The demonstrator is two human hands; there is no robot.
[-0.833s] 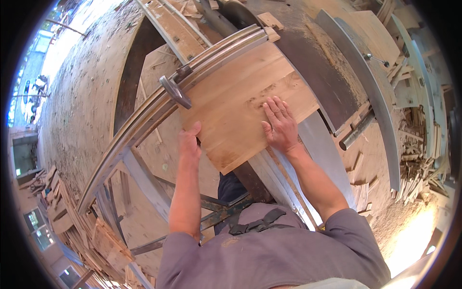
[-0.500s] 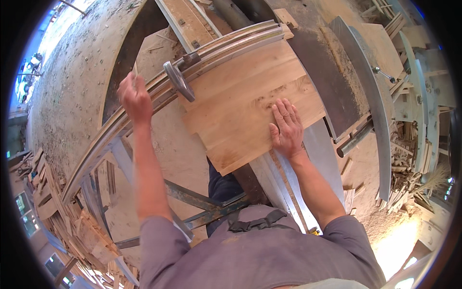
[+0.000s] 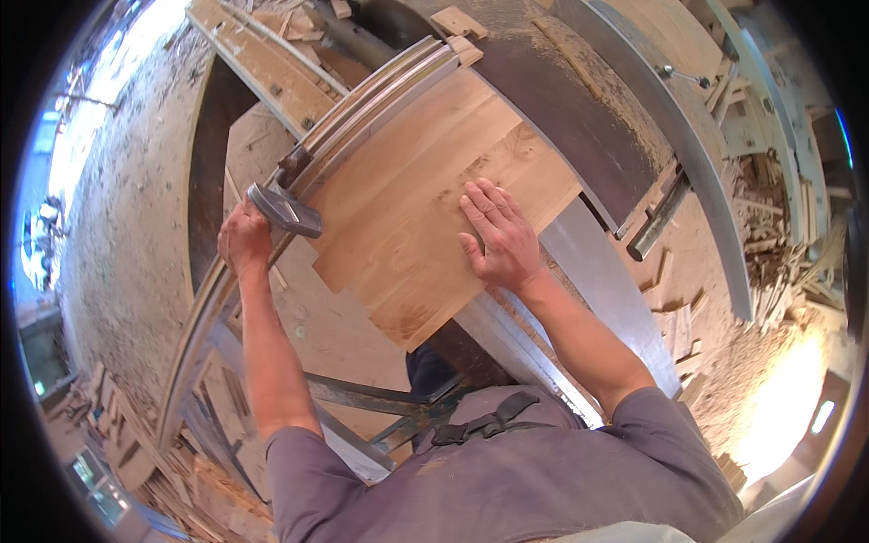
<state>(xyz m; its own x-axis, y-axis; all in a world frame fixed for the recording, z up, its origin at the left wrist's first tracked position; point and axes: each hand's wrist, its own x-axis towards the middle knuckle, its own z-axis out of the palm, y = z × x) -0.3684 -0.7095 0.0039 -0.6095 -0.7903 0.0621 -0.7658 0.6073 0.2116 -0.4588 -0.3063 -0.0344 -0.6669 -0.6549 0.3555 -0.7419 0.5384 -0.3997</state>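
Note:
A pale wooden panel (image 3: 412,217) made of glued strips, its near-left edge stepped, lies against a long metal fence rail (image 3: 380,100). My right hand (image 3: 503,237) rests flat on the panel's right part, fingers extended and close together. At the panel's left corner a grey metal stop (image 3: 288,214) sits on the rail and reaches over toward the wood. My left hand (image 3: 244,240) is at the outer end of this stop, with its fingers curled in around it. The fingertips are partly hidden.
A metal table strip (image 3: 606,281) runs beneath the panel on the right. Beyond it are a dark sawdust-covered plate (image 3: 543,109) and a curved metal rail (image 3: 701,181). Wood offcuts (image 3: 765,226) are piled at the right. A dusty beam (image 3: 262,68) extends away at the upper left.
My left hand has come from a raised fist beside the rail to the metal stop. My right hand stays flat on the panel. The whole view has turned and shifted.

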